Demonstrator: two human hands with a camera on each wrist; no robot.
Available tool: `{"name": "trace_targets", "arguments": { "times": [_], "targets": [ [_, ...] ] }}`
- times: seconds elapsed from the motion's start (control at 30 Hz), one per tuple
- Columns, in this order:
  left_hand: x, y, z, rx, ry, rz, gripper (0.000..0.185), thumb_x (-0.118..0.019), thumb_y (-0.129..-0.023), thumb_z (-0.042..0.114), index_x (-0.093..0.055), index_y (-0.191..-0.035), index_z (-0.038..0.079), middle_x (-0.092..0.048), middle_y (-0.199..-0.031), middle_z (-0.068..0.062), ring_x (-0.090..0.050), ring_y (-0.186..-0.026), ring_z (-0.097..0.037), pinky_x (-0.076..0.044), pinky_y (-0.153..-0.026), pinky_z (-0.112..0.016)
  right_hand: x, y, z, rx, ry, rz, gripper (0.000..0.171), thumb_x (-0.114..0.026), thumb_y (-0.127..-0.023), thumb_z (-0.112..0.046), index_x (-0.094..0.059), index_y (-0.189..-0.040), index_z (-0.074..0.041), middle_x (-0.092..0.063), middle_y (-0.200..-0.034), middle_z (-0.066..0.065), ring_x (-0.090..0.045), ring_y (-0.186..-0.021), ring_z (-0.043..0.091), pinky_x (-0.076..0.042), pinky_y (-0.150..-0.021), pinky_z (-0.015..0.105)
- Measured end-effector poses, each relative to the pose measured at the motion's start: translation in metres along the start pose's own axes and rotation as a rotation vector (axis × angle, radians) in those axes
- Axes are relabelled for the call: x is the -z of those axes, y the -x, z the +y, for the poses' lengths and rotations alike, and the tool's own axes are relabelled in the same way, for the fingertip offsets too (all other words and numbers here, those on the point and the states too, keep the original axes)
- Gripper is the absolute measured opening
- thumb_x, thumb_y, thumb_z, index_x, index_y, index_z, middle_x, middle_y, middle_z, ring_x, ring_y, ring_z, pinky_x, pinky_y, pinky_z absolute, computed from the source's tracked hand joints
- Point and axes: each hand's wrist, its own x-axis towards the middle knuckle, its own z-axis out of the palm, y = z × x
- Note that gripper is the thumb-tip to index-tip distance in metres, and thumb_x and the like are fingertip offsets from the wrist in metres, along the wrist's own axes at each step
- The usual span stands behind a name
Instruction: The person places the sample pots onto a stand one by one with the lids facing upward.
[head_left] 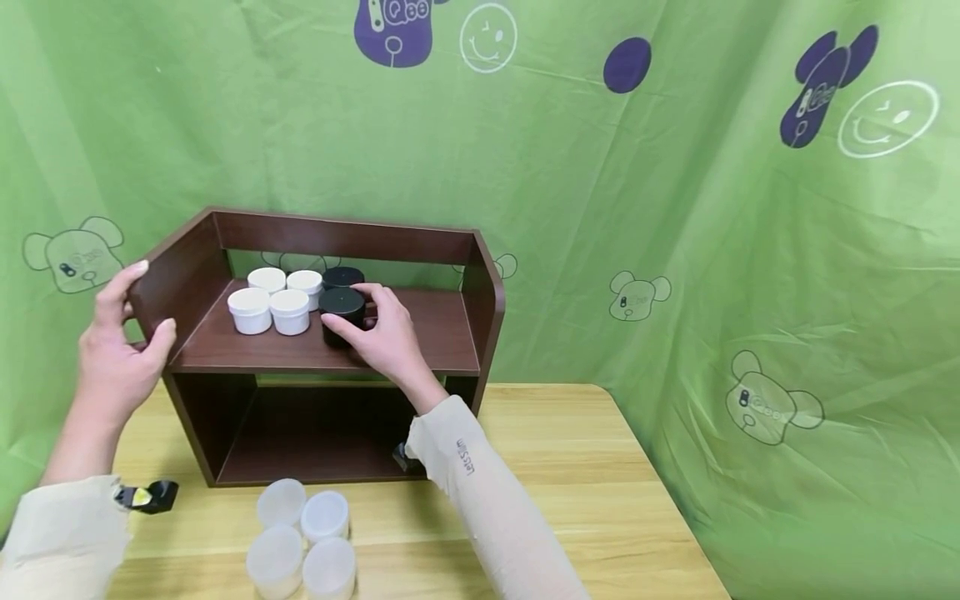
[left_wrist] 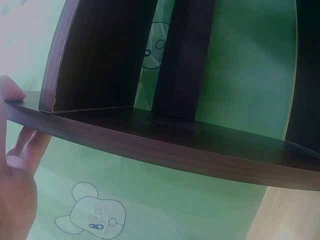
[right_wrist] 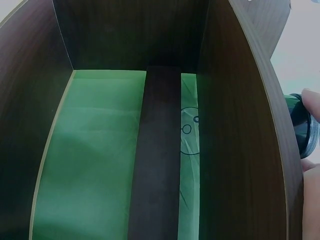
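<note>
A dark brown wooden shelf [head_left: 450,333] stands on a light wooden table [head_left: 570,467]. On its upper board sit several white jars [head_left: 270,310] and two black jars, one at the back [head_left: 343,276]. My right hand [head_left: 378,333] grips the front black jar [head_left: 342,307], thumb and fingers curled round it; the right wrist view shows this black jar [right_wrist: 303,125] at the shelf edge. My left hand [head_left: 120,342] holds the shelf's left side panel [head_left: 168,279], thumb in front, fingers behind. In the left wrist view the fingers [left_wrist: 15,95] press the board's edge [left_wrist: 150,145].
Several translucent jars [head_left: 303,542] stand grouped on the table in front of the shelf. A small black and yellow object [head_left: 150,496] lies at the left. The shelf's lower compartment [head_left: 315,433] is open. A green printed cloth [head_left: 675,208] hangs behind.
</note>
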Motion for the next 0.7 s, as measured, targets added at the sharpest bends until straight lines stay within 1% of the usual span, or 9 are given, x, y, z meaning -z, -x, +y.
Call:
{"name": "trace_targets", "arguments": {
  "times": [0.33,0.47,0.6,0.7],
  "targets": [
    [-0.0005,0.0008,0.0018,-0.007,0.000,-0.008,0.070,-0.062,-0.095,0.010,-0.036,-0.158,0.026,-0.056,-0.134,-0.037,-0.045,-0.102,0.014,-0.044,-0.065,0.006,0.0001,0.0006,-0.0010,-0.022,0.037,-0.009,0.060,-0.080,-0.089,-0.043,-0.061,-0.140,-0.016,-0.064,-0.125,0.004,-0.063,-0.105,0.012,-0.057,-0.090,0.021],
    [-0.0007,0.0008,0.0020,-0.010,-0.001,-0.005,0.070,-0.062,-0.095,0.010,-0.036,-0.157,0.026,-0.056,-0.133,-0.035,-0.045,-0.102,0.014,-0.045,-0.065,0.005,-0.0002,0.0005,-0.0013,-0.021,0.045,-0.005,0.061,-0.080,-0.088,-0.043,-0.061,-0.139,-0.016,-0.064,-0.124,0.004,-0.063,-0.104,0.012,-0.057,-0.089,0.020],
    [-0.0006,0.0007,0.0011,-0.015,-0.001,0.003,0.069,-0.063,-0.094,0.010,-0.037,-0.157,0.026,-0.059,-0.130,-0.028,-0.046,-0.101,0.013,-0.045,-0.065,0.005,-0.0003,0.0005,-0.0013,-0.022,0.047,-0.005,0.062,-0.080,-0.088,-0.045,-0.061,-0.139,-0.016,-0.064,-0.123,0.004,-0.062,-0.103,0.012,-0.056,-0.088,0.020],
    [-0.0006,0.0007,0.0005,-0.018,0.002,0.014,0.069,-0.064,-0.094,0.010,-0.039,-0.156,0.026,-0.062,-0.125,-0.013,-0.047,-0.100,0.013,-0.045,-0.066,0.005,-0.0005,0.0003,-0.0012,-0.024,0.043,-0.008,0.062,-0.080,-0.088,-0.046,-0.061,-0.140,-0.016,-0.064,-0.123,0.004,-0.061,-0.101,0.011,-0.056,-0.087,0.020]
  ]
}}
